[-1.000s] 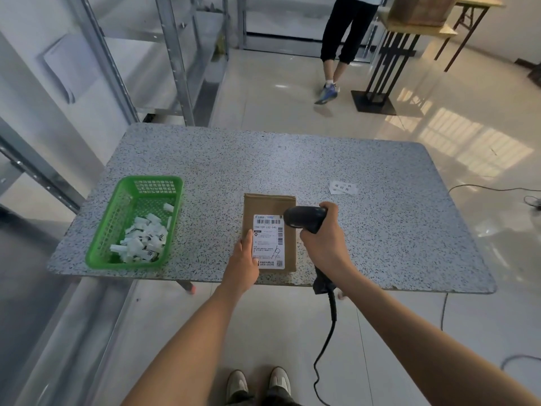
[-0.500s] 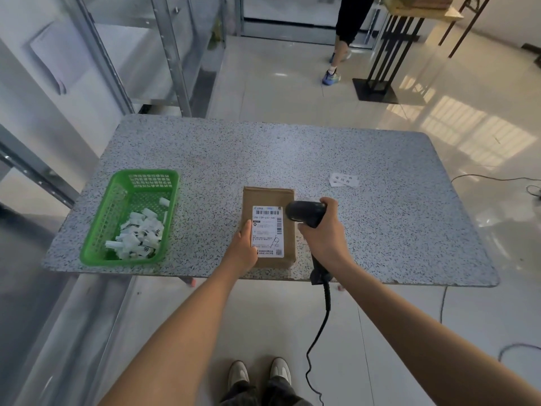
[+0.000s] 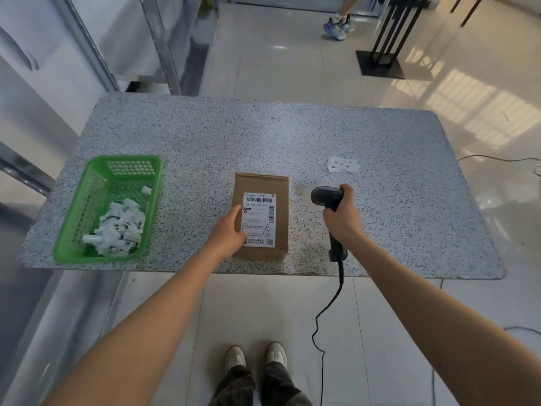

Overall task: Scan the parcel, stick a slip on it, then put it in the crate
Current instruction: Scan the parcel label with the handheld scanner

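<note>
Head view: left hand (image 3: 227, 231) lies flat, fingers loosely spread, on the left side of the parcel (image 3: 261, 216), touching its white label (image 3: 259, 219). Right hand (image 3: 343, 219) is wrapped tight round the black scanner (image 3: 329, 206), cable hanging off the near tabletop (image 3: 292, 136) edge. Parcel lies flat at the near edge, mid-table. Green crate (image 3: 87, 206) with paper scraps sits at the near left corner. Slips (image 3: 343, 164) lie further back, right of the parcel. Versus 0.5 s ago, scanner has swung right, off the label, now well apart from the parcel.
</note>
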